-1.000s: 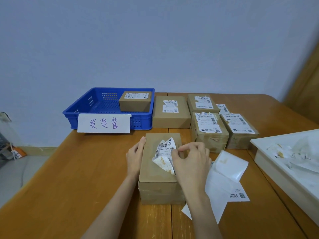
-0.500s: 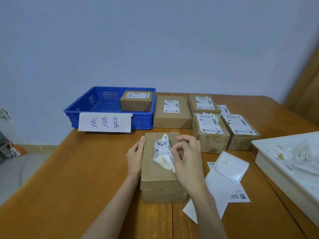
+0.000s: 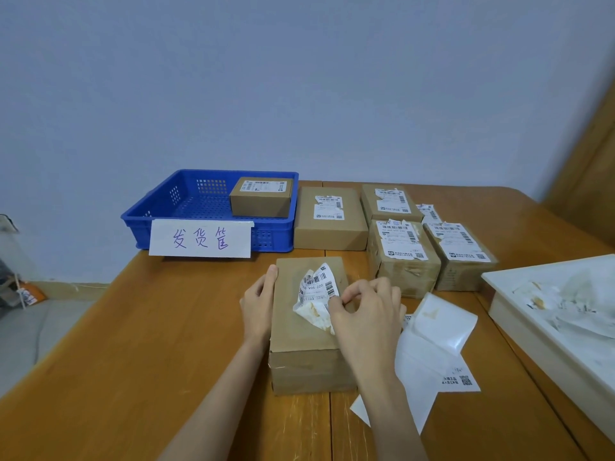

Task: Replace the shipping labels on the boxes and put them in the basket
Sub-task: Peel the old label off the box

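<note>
A brown cardboard box (image 3: 299,344) lies on the table in front of me. Its old shipping label (image 3: 316,294) is crumpled and half peeled up from the top. My right hand (image 3: 366,314) pinches the label's right edge with thumb and fingers. My left hand (image 3: 258,304) rests flat against the box's left side, fingers straight. At the back left stands the blue basket (image 3: 186,207) with a handwritten paper sign, and one relabelled box (image 3: 261,199) sits inside it.
Several more brown boxes with torn labels (image 3: 399,241) stand behind the near box. Sheets of fresh labels and backing paper (image 3: 432,347) lie to the right of my right arm. A white tray (image 3: 519,314) holding peeled scraps sits at the right table edge.
My right hand has shifted along the label while peeling, and the crumpled label stands a little further up off the box. My left hand has stayed on the box's side.
</note>
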A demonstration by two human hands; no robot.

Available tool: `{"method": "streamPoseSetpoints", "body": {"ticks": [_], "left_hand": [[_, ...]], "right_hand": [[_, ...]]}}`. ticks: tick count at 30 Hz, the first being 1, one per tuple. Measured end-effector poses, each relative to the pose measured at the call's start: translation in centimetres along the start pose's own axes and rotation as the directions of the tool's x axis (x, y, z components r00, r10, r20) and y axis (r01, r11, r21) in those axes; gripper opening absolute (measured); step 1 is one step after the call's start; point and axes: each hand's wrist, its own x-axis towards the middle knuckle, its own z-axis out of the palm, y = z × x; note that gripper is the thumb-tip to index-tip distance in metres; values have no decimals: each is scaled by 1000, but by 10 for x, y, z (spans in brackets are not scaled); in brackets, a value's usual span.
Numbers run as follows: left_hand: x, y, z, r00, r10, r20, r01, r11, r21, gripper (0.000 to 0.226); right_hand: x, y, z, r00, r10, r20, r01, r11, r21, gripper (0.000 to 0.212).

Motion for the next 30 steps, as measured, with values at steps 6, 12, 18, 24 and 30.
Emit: {"method": "streamPoseSetpoints", "body": {"ticks": [6, 12, 18, 24, 30], "left_hand": [[0, 0, 1, 1000, 16, 5, -16, 1000, 4, 46], [0, -1, 1, 1000, 30, 7, -30, 999, 21, 48], [0, 0, 1, 1000, 19, -1, -19, 1000, 17, 46], [1, -1, 0, 1000, 14, -5, -14, 1000, 6, 52], [2, -2, -1, 1000, 15, 8, -15, 1000, 16, 51]], "right_hand": [[3, 2, 2, 995, -73, 75, 66, 993, 100, 15], [3, 5, 0, 980, -151, 131, 133, 982, 135, 12], [0, 1, 0, 996, -44, 82, 15, 947, 322, 21], [-3, 7, -12, 993, 113, 45, -117, 803, 585, 14], [-10, 14, -15, 992, 21, 121, -82, 848, 523, 19]]}}
